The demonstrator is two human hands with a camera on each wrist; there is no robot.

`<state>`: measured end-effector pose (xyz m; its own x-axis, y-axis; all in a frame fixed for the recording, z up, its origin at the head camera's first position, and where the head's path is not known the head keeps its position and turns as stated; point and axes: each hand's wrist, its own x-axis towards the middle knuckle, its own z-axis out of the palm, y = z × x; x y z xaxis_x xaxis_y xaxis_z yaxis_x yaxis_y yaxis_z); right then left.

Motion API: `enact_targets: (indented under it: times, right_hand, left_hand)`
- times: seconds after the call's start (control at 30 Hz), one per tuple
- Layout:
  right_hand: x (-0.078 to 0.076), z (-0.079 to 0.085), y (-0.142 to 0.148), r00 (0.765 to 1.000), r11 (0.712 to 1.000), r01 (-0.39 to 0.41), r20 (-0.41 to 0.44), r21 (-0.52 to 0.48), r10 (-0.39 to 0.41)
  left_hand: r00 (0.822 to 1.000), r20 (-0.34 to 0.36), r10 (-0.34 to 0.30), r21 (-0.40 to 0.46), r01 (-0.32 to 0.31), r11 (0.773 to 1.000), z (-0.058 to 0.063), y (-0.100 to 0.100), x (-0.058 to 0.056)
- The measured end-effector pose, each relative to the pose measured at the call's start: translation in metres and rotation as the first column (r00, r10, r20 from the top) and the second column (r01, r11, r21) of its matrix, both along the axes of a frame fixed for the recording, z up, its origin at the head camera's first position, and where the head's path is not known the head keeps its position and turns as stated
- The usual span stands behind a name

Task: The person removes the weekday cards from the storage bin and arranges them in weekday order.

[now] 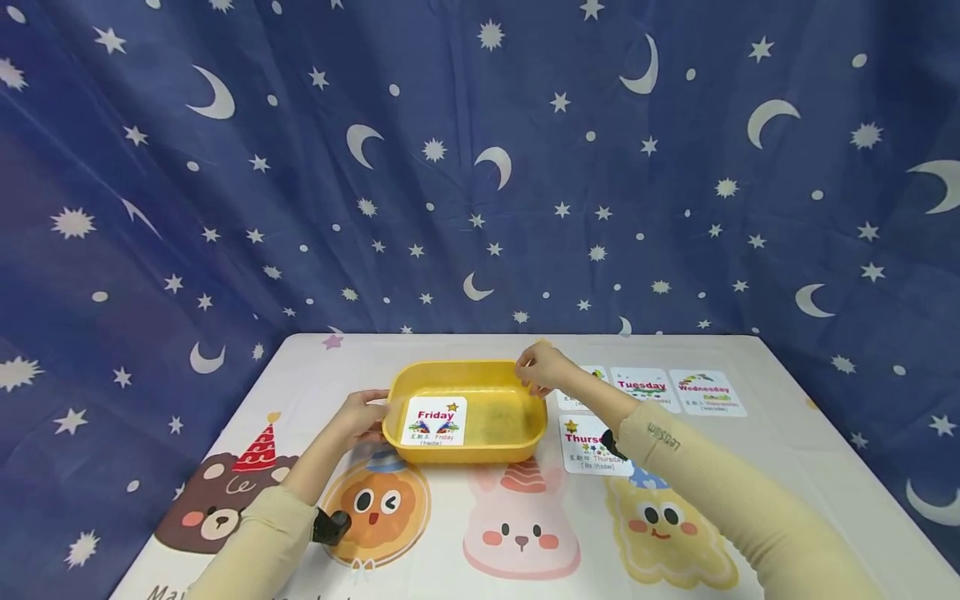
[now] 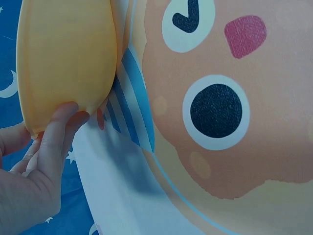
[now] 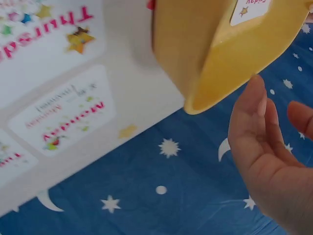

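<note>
A yellow plastic tray [image 1: 498, 421] lies at the middle of the table, with a white "Friday" card [image 1: 435, 421] inside it toward the left. At the tray's left end my left hand [image 1: 365, 417] grips the rim; in the left wrist view the fingers press the outer wall, thumb at the other side. My right hand [image 1: 542, 368] hovers by the tray's back right corner. Its fingers bend loosely in the right wrist view, beside the rim, and hold nothing. The "Thursday" card [image 1: 588, 450] lies just right of the tray, partly covered by the right wrist.
Behind the right forearm lie the "Tuesday" card [image 1: 643, 385] and the "Wednesday" card [image 1: 707, 392]. The "Monday" card [image 3: 63, 110] is partly hidden by the arm in the head view. Cartoon figures decorate the tablecloth [image 1: 521, 521]. A blue star-and-moon curtain [image 1: 480, 167] hangs behind the table.
</note>
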<state>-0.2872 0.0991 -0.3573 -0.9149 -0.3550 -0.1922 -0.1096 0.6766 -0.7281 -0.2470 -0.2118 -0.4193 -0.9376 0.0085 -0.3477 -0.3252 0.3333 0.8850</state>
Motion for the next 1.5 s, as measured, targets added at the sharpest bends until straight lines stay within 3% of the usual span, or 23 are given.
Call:
enact_targets:
  times: [0.2, 0.37, 0.67, 0.87, 0.97, 1.13, 1.2, 1.23, 1.27, 1.4, 1.5]
  right_hand:
    - [-0.013, 0.010, -0.025, 0.989, 0.996, -0.066, 0.138, 0.060, 0.057]
    - [-0.027, 0.008, -0.050, 0.958, 0.990, -0.119, 0.270, 0.079, 0.094]
    - [-0.047, -0.021, -0.080, 0.923, 0.996, -0.091, 0.377, 0.019, 0.077]
    - [-0.062, -0.043, -0.094, 0.900, 0.994, -0.067, 0.435, 0.086, 0.023]
    - [-0.098, -0.087, -0.094, 0.877, 0.992, -0.080, 0.480, 0.096, 0.024]
    - [-0.188, -0.201, -0.094, 0.854, 0.995, 0.002, 0.517, 0.101, -0.055]
    - [-0.205, -0.221, -0.094, 0.835, 0.997, 0.030, 0.547, 0.064, -0.061]
    - [-0.205, -0.223, -0.093, 0.826, 0.999, 0.039, 0.562, 0.033, -0.050]
    - [-0.201, -0.219, -0.092, 0.816, 0.999, 0.041, 0.577, 0.003, -0.035]
    - [-0.112, -0.114, -0.092, 0.786, 0.995, 0.081, 0.617, -0.059, -0.027]
    - [-0.064, -0.056, -0.094, 0.772, 0.993, 0.101, 0.635, -0.060, -0.040]
  left_hand:
    - [1.000, -0.016, -0.010, 0.019, 0.010, 1.000, 0.000, 0.001, -0.001]
    - [1.000, -0.012, -0.005, 0.019, 0.005, 1.000, 0.001, 0.000, -0.001]
    - [1.000, 0.001, 0.006, 0.015, -0.006, 1.000, 0.002, 0.001, -0.001]
    - [1.000, 0.015, 0.025, 0.004, -0.025, 1.000, -0.003, 0.001, 0.000]
    - [1.000, 0.011, 0.026, 0.003, -0.026, 1.000, -0.003, 0.002, 0.001]
    - [1.000, -0.001, 0.024, -0.012, -0.024, 1.000, -0.003, 0.003, 0.001]
    - [1.000, -0.003, 0.026, -0.017, -0.026, 1.000, -0.003, 0.003, 0.001]
    - [1.000, -0.004, 0.027, -0.018, -0.027, 0.999, -0.003, 0.003, 0.001]
    - [1.000, -0.006, 0.028, -0.019, -0.028, 0.999, -0.003, 0.003, 0.000]
    - [1.000, -0.008, 0.029, -0.018, -0.029, 0.999, -0.003, 0.003, 0.000]
    - [1.000, -0.010, 0.028, -0.015, -0.028, 1.000, -0.002, 0.002, 0.001]
